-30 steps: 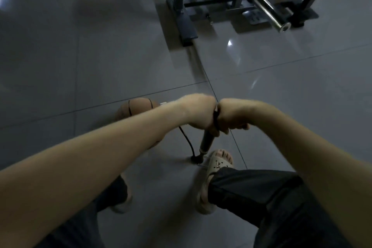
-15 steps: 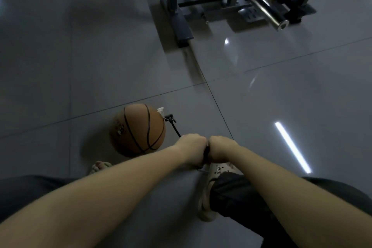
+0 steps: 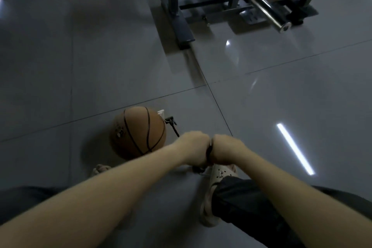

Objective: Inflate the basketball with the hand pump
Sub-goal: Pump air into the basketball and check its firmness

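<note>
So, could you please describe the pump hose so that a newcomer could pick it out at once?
On the grey tiled floor, find the orange basketball. The pump hose leaves its upper right edge and runs down towards the left hand. Unlike the ball's black seams, it is a thin black cord lying off the ball.

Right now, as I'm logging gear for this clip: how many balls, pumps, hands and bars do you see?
Orange round basketball: 1
Black hand pump: 1
Left hand, right hand, both gripping its handle: 2
Shiny steel barbell: 1
Total: 5
</note>
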Motion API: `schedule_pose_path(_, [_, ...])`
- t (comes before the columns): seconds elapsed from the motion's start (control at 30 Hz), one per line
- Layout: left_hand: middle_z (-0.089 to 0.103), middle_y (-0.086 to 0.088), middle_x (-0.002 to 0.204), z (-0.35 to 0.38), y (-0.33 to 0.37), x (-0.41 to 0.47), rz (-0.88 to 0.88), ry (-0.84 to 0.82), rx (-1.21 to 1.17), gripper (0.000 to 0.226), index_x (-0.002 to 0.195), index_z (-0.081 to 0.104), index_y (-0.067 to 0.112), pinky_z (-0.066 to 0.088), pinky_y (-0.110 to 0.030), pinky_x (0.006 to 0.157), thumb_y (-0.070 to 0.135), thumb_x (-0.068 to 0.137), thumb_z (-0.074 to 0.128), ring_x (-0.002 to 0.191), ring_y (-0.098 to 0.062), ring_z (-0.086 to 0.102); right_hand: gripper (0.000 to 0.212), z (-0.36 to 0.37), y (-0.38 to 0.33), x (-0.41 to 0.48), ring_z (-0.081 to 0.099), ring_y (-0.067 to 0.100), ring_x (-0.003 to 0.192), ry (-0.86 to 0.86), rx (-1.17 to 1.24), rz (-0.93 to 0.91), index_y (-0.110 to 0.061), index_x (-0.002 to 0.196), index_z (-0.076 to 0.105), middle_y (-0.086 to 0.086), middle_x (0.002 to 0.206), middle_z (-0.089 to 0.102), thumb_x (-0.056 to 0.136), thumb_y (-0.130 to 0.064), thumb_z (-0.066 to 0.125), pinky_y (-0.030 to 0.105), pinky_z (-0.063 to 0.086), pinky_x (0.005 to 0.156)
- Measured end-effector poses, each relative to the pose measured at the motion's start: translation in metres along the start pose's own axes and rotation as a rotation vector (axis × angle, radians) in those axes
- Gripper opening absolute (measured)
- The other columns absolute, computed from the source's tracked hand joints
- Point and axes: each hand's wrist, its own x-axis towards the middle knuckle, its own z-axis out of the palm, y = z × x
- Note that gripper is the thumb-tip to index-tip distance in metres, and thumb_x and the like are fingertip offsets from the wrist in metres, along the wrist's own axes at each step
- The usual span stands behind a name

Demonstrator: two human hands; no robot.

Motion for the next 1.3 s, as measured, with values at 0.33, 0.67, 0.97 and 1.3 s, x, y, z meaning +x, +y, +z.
schedule_pose_path(0.33, [0.07,-0.01,0.104,0.028,-0.001,0.012,-0.013,-0.053,0.073,0.025,0.102,0.066,0.011,0.053,-0.037,0.075,0.033,0.088,0.067,0.095,-0.03,0.069,0.024,0.02,-0.005,0.007,0.058,0.022,0.081,-0.055,-0.036,0.074,-0.015,0.102,0.058,0.0,0.084,0.055,0.089,-0.034,0.064,0.034,0.049,0.075])
schedule_pose_path(0.67, [0.058,0.005,0.065,-0.087,0.016,-0.026,0.018,-0.054,-0.06,0.033,0.075,0.063,0.021,0.04,-0.023,0.052,0.05,0.08,0.078,0.058,-0.011,0.054,0.014,-0.077,-0.005,-0.052,0.049,0.015,0.052,-0.073,0.065,0.011,-0.012,0.075,0.061,0.004,0.067,0.055,0.086,-0.013,0.07,0.026,0.043,0.048])
schedule_pose_path(0.97, [0.072,-0.011,0.097,0.044,-0.001,0.012,-0.015,0.059,0.055,0.016,0.093,0.068,0.013,0.052,-0.036,0.07,0.027,0.089,0.062,0.088,-0.032,0.07,0.023,0.04,0.008,0.016,0.061,0.021,0.077,0.061,-0.018,-0.029,-0.02,0.09,0.054,-0.003,0.08,0.056,0.086,-0.041,0.061,0.033,0.049,0.066])
schedule_pose_path(1.3, [0.064,0.004,0.073,-0.061,0.004,-0.016,-0.026,-0.038,-0.047,0.034,0.081,0.063,0.021,0.039,-0.024,0.051,0.053,0.081,0.075,0.06,-0.011,0.056,0.014,-0.065,-0.006,-0.038,0.048,0.017,0.054,-0.142,0.064,-0.008,-0.01,0.079,0.066,0.005,0.07,0.054,0.087,-0.02,0.071,0.029,0.044,0.052])
